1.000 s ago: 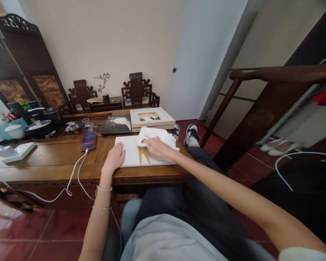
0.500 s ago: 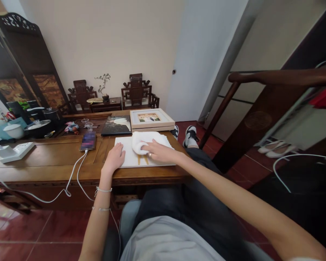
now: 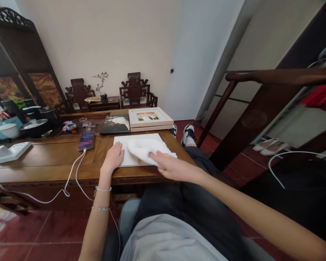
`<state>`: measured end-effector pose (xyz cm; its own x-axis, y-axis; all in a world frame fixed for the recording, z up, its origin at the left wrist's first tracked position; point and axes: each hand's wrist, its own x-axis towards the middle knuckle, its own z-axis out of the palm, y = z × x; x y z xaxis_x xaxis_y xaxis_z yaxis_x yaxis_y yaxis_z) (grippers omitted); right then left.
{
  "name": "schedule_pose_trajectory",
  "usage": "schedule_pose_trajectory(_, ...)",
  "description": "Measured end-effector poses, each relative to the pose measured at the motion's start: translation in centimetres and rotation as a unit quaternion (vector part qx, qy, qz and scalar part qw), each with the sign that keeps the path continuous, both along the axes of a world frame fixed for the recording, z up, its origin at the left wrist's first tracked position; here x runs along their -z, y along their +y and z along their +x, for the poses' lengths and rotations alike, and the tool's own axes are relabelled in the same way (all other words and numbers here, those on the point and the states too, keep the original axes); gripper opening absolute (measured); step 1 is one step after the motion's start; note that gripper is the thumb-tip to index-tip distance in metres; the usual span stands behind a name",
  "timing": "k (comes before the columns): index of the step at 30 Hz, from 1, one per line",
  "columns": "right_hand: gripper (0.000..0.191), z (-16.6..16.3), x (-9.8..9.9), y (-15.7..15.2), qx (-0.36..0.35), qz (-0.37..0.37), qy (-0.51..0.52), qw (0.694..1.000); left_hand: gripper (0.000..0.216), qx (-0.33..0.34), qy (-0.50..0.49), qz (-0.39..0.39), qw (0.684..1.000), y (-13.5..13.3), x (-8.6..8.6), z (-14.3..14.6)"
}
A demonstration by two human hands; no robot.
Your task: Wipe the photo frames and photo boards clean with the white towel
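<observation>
A white cloth point(image 3: 141, 149) is bunched in my right hand point(image 3: 172, 166), whose fingers are closed on its near right side. The cloth lies over a flat white panel point(image 3: 127, 158) near the table's front edge and hides much of it. A small patch of yellow marking shows at the cloth's lower edge. My left hand point(image 3: 114, 156) rests flat over the panel's left edge, fingers stretched out and holding nothing.
Behind the panel lie a light wooden picture frame point(image 3: 152, 123) and a dark picture with a white shape point(image 3: 115, 125). Left of them are a phone point(image 3: 86, 140) on a white cable, a power strip point(image 3: 13, 151) and a lidded pot point(image 3: 35, 127). A wooden chair point(image 3: 250, 119) stands at right.
My right hand has moved right and toward me, pulling the cloth with it. Less of the yellow marking shows now. The left hand stays on the panel's left edge.
</observation>
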<state>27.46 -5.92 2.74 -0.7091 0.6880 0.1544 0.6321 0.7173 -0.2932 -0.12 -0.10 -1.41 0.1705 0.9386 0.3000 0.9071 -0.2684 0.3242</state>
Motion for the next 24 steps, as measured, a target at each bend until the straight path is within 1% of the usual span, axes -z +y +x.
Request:
schedule_pose_trajectory(2, 0.066, 2.0, -0.6, 0.6, 0.060, 0.031, 0.016, 0.998, 0.045, -0.002, -0.001, 0.000, 1.000, 0.0, 0.0, 0.0)
schedule_pose_trajectory(5, 0.071, 3.6, -1.6, 2.8, 0.140, 0.131, 0.023, 0.981, 0.045, -0.004, -0.001, 0.003, 1.000, 0.0, -0.1, 0.0)
schedule_pose_trajectory(7, 0.076, 3.5, -1.6, 4.2, 0.160, 0.175, -0.004, 0.971, 0.045, -0.004, 0.001, 0.003, 1.000, 0.0, -0.1, 0.0)
schedule_pose_trajectory(8, 0.078, 3.2, -1.5, 4.8, 0.162, 0.174, -0.029, 0.971, 0.045, -0.004, 0.004, 0.001, 1.000, 0.0, -0.1, 0.0)
schedule_pose_trajectory(10, 0.081, 2.1, -0.9, 5.4, 0.146, 0.129, -0.089, 0.977, 0.045, -0.004, 0.008, -0.006, 1.000, 0.0, -0.2, 0.0)
schedule_pose_trajectory(12, 0.082, 1.1, -0.4, 5.3, 0.122, 0.073, -0.125, 0.982, 0.045, -0.003, 0.009, -0.007, 1.000, 0.1, -0.2, 0.0)
schedule_pose_trajectory(15, 0.080, 0.6, -0.1, 3.4, 0.091, 0.032, -0.128, 0.987, 0.045, 0.006, 0.009, -0.002, 1.000, 0.1, -0.1, 0.0)
schedule_pose_trajectory(19, 0.071, 2.0, -0.7, -1.2, 0.054, -0.001, -0.113, 0.992, 0.046, 0.007, 0.013, -0.007, 1.000, -0.1, -0.2, 0.1)
schedule_pose_trajectory(21, 0.067, 3.0, -1.1, -2.9, 0.038, -0.019, -0.109, 0.993, 0.046, 0.006, 0.012, -0.007, 1.000, -0.2, -0.4, 0.3)
schedule_pose_trajectory(23, 0.068, 3.7, -1.5, -3.5, 0.026, -0.034, -0.111, 0.993, 0.046, 0.005, 0.010, -0.005, 1.000, -0.3, -0.4, 0.4)
schedule_pose_trajectory(24, 0.069, 3.9, -1.6, -3.2, 0.020, -0.039, -0.111, 0.993, 0.046, 0.004, 0.010, -0.005, 1.000, -0.4, -0.4, 0.4)
